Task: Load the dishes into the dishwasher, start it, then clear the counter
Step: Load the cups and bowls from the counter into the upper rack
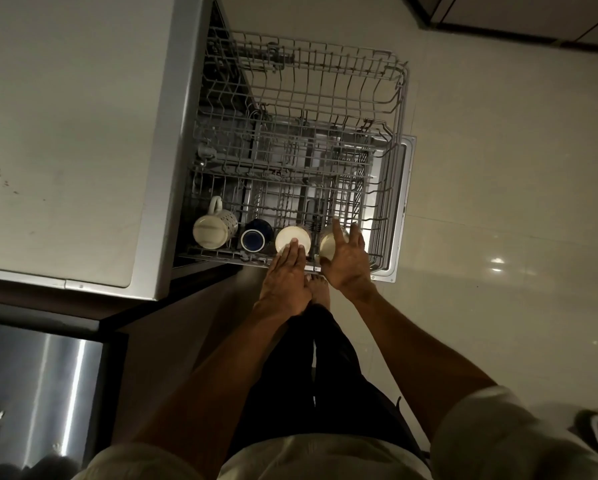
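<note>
The dishwasher's upper wire rack (325,98) is pulled out over the open door (403,209). Along the rack's near edge stand upside down a white patterned mug (214,228), a dark blue cup (254,237), a white cup (292,237) and a pale cup (327,245). My left hand (285,282) lies flat with its fingertips touching the white cup's base. My right hand (347,261) curls around the pale cup, fingers spread over its far side.
A grey counter (65,133) runs along the left, with a few stains. A steel sink (37,386) lies at the lower left. Pale floor tiles (498,202) spread to the right. My bare foot (320,292) stands just before the rack.
</note>
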Demonstrator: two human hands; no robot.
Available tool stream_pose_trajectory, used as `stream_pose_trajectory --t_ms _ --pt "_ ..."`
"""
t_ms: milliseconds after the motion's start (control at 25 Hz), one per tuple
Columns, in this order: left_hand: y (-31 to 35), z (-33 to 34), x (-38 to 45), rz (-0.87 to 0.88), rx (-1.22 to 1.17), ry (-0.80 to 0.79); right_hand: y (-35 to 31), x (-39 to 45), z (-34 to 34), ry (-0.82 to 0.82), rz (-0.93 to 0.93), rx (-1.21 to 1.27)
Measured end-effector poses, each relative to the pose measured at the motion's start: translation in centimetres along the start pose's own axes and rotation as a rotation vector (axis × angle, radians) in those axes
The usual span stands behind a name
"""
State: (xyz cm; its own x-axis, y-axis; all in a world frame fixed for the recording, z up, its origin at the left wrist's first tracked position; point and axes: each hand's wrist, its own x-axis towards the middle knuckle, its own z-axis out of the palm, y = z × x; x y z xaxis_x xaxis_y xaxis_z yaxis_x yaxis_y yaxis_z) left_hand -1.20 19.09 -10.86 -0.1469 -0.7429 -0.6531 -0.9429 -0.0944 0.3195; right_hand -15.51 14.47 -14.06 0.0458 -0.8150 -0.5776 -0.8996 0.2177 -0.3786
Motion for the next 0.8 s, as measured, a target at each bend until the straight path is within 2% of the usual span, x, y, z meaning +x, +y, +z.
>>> stream_pose_trajectory --t_ms 120,280,440,680,800 --pt "0.0 -0.6 -0.5 -0.02 -0.004 0.025 -1.5 -1.4 -0.8 0.067 -0.043 -0.075" --pt "0.1 -2.7 -2.3 -0.012 -0.006 0.132 -4.1 -3.5 -2.1 0.097 -0.209 -0.163" --pt "-1.0 -5.7 -5.2 -0.032 -0.046 0.399 -8.3 -5.3 -4.5 0.116 -0.403 -0.18" --pt "-3.3 -9.8 -11.5 -0.196 -0.106 0.704 -16.8 -7.9 -8.3 0.206 -0.741 -0.274" --pt "-4.5 -11.1 -15.5 -0.306 -0.186 0.868 -21.4 -9.6 -8.7 0.186 -0.902 -0.311"
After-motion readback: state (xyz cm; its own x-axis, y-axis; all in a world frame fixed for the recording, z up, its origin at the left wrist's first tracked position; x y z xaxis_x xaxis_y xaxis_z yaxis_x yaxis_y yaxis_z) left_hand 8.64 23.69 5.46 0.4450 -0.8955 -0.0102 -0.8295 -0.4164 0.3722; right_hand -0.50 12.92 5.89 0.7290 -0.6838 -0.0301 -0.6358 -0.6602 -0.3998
